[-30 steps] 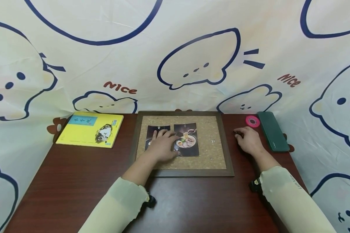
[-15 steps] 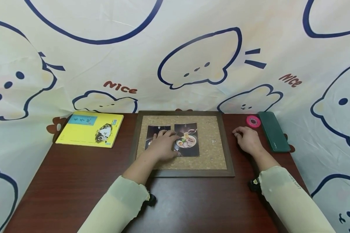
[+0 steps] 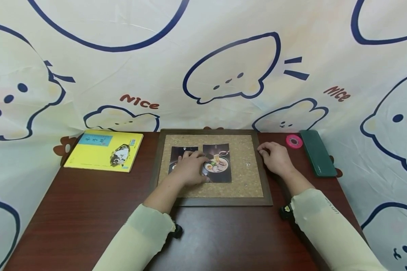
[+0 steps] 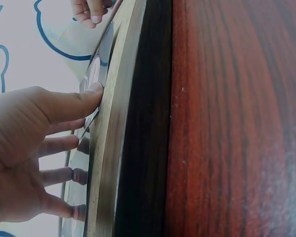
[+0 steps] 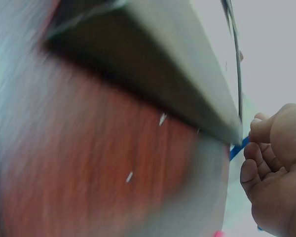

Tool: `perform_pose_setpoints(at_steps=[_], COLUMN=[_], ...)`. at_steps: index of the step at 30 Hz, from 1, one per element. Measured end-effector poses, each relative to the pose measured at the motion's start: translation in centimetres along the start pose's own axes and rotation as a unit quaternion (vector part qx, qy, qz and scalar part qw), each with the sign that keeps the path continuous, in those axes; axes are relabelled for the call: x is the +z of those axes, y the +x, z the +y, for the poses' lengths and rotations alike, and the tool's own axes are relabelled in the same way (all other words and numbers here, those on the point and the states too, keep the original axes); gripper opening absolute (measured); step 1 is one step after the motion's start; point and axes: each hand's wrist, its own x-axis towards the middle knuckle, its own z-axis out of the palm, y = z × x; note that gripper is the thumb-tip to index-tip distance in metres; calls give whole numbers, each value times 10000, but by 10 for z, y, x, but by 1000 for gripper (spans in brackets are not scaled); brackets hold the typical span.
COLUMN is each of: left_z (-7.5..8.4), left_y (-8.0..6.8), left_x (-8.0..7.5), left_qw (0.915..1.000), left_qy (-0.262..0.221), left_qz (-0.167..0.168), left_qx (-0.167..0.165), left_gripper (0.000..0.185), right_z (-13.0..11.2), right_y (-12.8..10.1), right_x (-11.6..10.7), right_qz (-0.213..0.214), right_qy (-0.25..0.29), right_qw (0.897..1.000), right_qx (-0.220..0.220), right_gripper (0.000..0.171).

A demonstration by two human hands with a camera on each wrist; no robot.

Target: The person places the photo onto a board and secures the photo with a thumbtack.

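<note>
Photos [image 3: 201, 162] on corkboard [image 3: 244, 184] under flat left hand [image 3: 188, 168]; right hand [image 3: 274, 158] loosely curled beside.

Left hand [image 3: 190, 168] flat, fingers spread and pressing down, pale sleeve along the forearm, right hand [image 3: 274, 158] palm down, fingers loosely curled, seemingly pinching nothing, though the wrist view is blurred.

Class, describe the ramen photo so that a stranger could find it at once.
Start at the wood-framed cork board on the dark red table. Two photos lie on it under the left hand. The ramen photo is the right one, showing a noodle bowl with egg.
</note>
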Motion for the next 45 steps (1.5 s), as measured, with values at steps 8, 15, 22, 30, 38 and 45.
perform_pose_setpoints(at_steps=[8,15,22,30,38,45], left_z=[0,-1,-3,-2,-3,-2], left_y=[1,1,4,4,3,2], left_x=[0,0,-2,2,2,0], left_qw=[10000,10000,10000,10000,9999,10000], left_qy=[-13,53,71,53,64,40], left_qz=[-25,-27,19,21,1,-51], left_qx=[-28,-46,-28,-68,-100,-31], left_gripper=[70,70,71,70,70,73], right_z=[-27,-54,-75,-95,-112,-117], right_y=[11,22,36,43,52,59], right_x=[8,20,34,50,59,62], right_qz=[-77,-161,-310,-664,-1186,-1551], right_qy=[158,240,424,526,305,489], right_qw=[9997,9990,9981,9962,9925,9866], right_qx=[-196,-353,-326,-201,-10,107], right_gripper=[14,12,12,14,15,17])
